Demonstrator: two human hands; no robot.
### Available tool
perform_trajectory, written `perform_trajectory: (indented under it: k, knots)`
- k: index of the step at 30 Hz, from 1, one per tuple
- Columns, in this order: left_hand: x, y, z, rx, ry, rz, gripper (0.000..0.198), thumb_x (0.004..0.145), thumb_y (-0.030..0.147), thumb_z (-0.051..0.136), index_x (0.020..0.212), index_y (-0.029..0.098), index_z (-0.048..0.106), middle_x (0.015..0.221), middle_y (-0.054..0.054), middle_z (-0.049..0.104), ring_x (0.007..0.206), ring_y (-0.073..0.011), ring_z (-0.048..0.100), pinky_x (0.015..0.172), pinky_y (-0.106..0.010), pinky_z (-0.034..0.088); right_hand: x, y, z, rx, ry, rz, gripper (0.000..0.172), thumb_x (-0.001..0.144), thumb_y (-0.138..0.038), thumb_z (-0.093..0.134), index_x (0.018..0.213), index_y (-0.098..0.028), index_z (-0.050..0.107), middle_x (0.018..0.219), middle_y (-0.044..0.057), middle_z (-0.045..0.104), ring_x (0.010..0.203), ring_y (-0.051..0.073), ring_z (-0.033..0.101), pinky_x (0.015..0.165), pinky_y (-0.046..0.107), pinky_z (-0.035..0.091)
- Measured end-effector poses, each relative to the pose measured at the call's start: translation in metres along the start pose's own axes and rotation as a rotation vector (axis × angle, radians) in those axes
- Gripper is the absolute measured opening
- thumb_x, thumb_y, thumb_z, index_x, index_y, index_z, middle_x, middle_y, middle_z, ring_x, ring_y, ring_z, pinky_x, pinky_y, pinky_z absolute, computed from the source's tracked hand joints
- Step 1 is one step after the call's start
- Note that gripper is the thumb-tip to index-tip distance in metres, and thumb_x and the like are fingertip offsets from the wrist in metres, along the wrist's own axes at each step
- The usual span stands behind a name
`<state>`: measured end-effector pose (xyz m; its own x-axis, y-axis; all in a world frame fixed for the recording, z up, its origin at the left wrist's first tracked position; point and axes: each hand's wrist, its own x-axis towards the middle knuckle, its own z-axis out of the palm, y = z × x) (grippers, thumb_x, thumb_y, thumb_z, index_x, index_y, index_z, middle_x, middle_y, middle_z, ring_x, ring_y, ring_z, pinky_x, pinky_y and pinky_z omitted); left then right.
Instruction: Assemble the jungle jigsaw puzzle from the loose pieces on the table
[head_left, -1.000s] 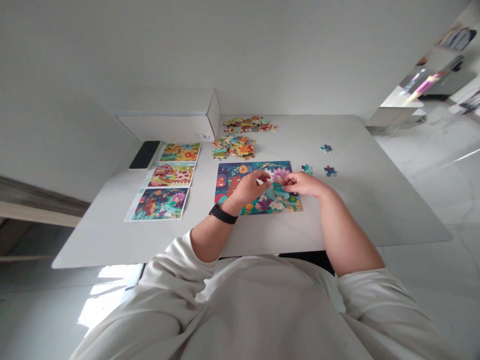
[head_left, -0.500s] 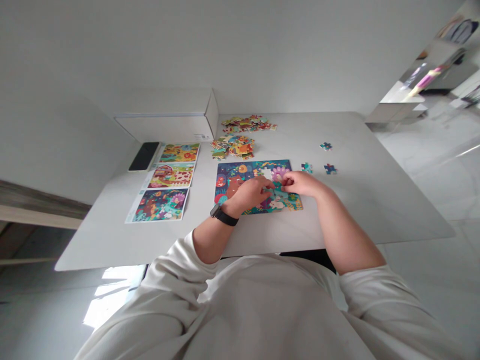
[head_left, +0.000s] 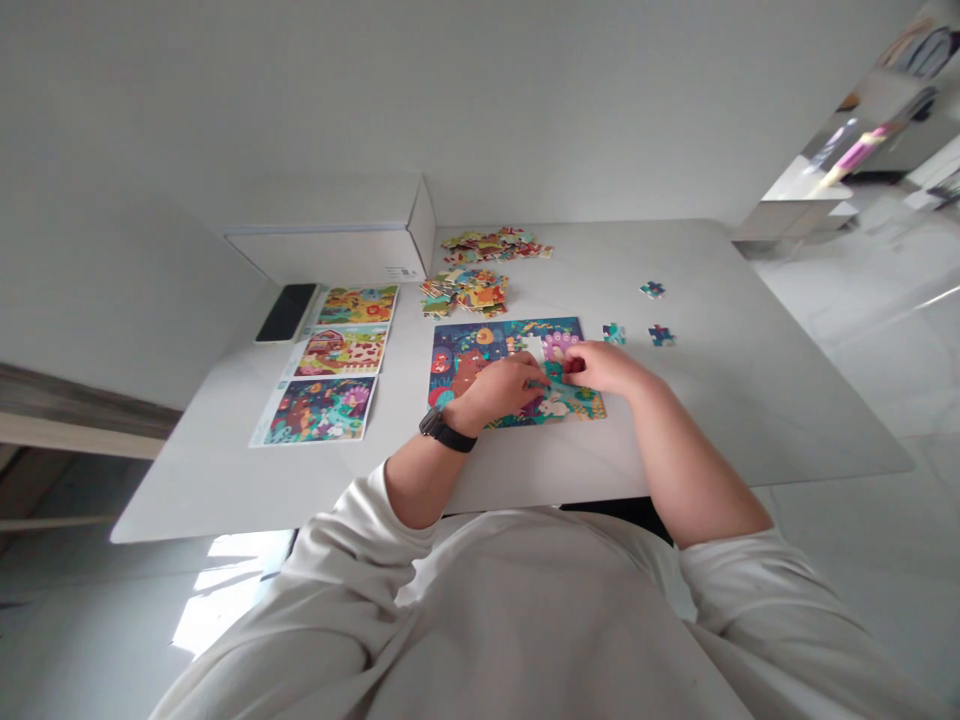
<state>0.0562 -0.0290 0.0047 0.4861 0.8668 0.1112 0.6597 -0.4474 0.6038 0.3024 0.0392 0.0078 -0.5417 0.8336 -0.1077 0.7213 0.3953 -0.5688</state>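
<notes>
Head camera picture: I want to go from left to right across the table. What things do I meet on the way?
black phone → top picture card → jigsaw puzzle → teal puzzle piece → dark blue puzzle piece

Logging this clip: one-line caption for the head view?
Left hand and right hand touch the jigsaw puzzle on a white table beside printed picture cards.

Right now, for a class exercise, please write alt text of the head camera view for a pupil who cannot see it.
The left hand, wearing a black wristwatch, and the right hand rest on a colourful jigsaw puzzle with a gap, on a pale table. Loose pieces lie heaped beyond it, and three printed picture sheets lie to its left.
</notes>
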Motion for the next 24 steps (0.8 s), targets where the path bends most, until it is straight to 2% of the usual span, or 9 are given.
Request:
perform_trajectory:
  k: [4, 11, 15, 24]
  knots:
    - [0.0, 0.0, -0.001, 0.026, -0.016, 0.012, 0.025, 0.093, 0.021, 0.07, 0.108, 0.03, 0.088, 0.117, -0.005, 0.075, 0.102, -0.0226, 0.072, 0.095, -0.032, 0.056, 0.0, -0.003, -0.001, -0.012, -0.007, 0.024, 0.014, 0.078, -0.021, 0.086, 0.076, -0.025, 0.072, 0.078, 0.002, 0.076, 0.073, 0.021, 0.066, 0.07, 0.033, 0.045]
    - [0.001, 0.006, -0.004, 0.106, -0.081, 0.014, 0.025, 0.093, 0.021, 0.07, 0.105, 0.031, 0.089, 0.12, -0.006, 0.074, 0.098, -0.0214, 0.072, 0.089, -0.03, 0.055, 0.0, -0.002, -0.003, -0.106, -0.02, 0.105, 0.015, 0.081, -0.031, 0.088, 0.081, -0.025, 0.074, 0.082, 0.004, 0.077, 0.076, 0.022, 0.067, 0.067, 0.033, 0.043]
    - [-0.001, 0.01, -0.003, 0.109, -0.058, 0.012, 0.023, 0.093, 0.02, 0.069, 0.1, 0.031, 0.089, 0.119, -0.006, 0.073, 0.098, -0.0212, 0.072, 0.087, -0.03, 0.055, 0.0, -0.002, -0.002, -0.088, -0.032, 0.126, 0.017, 0.08, -0.033, 0.09, 0.081, -0.026, 0.074, 0.077, 0.003, 0.075, 0.074, 0.022, 0.066, 0.066, 0.033, 0.042]
    - [-0.003, 0.009, -0.003, 0.101, -0.035, 0.05, 0.02, 0.095, 0.023, 0.07, 0.097, 0.031, 0.088, 0.12, -0.005, 0.074, 0.103, -0.023, 0.072, 0.093, -0.032, 0.054, -0.002, -0.002, -0.007, -0.102, -0.024, 0.147, 0.018, 0.083, -0.036, 0.088, 0.082, -0.025, 0.074, 0.083, 0.004, 0.077, 0.074, 0.022, 0.065, 0.067, 0.033, 0.04]
